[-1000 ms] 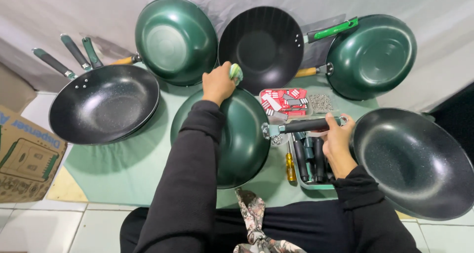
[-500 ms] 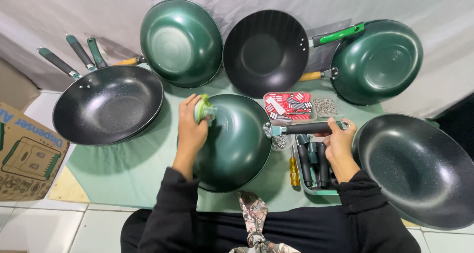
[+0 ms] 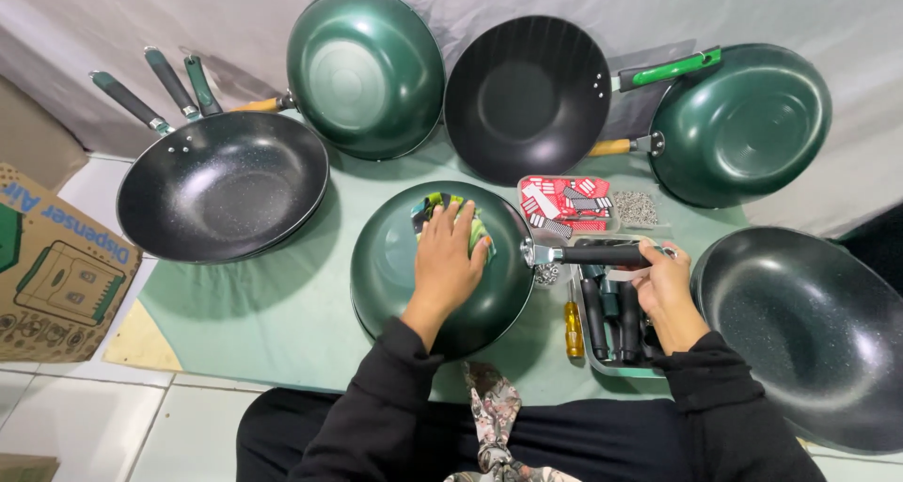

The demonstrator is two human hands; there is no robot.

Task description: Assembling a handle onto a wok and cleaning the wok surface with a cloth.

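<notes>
Green pan (image 3: 395, 266) lies upside down on the green table cover (image 3: 273, 322), right under the left hand (image 3: 447, 261). The left hand's fingers (image 3: 461, 221) lie flat and spread, pressing a green and yellow sponge (image 3: 435, 206) onto the pan's round bottom. The sponge peeks out past the fingertips, on the far side of them.

The right hand (image 3: 663, 284) has its fingers curled tight around the pan's black handle (image 3: 602, 254). The handle sticks out sideways from the pan, between the two hands.

Just below the right hand's fingers is a tray (image 3: 602, 364) with more black handles in it. A yellow screwdriver (image 3: 574, 327) lies beside the tray, on the side toward the left hand. Just past the right hand's fingers sits a red packet (image 3: 564, 200), and next to it a little pile of small metal bits (image 3: 637, 207).

Farther out from the fingers are more pans. A black pan (image 3: 221, 186) sits out past the left hand. A second black pan (image 3: 809, 331) sits out past the right hand. Beyond both hands, three pans lean up: a green one (image 3: 367, 68), a black one (image 3: 527, 96) and another green one (image 3: 743, 125). A cardboard box (image 3: 47, 266) sits far off on the left hand's side.
</notes>
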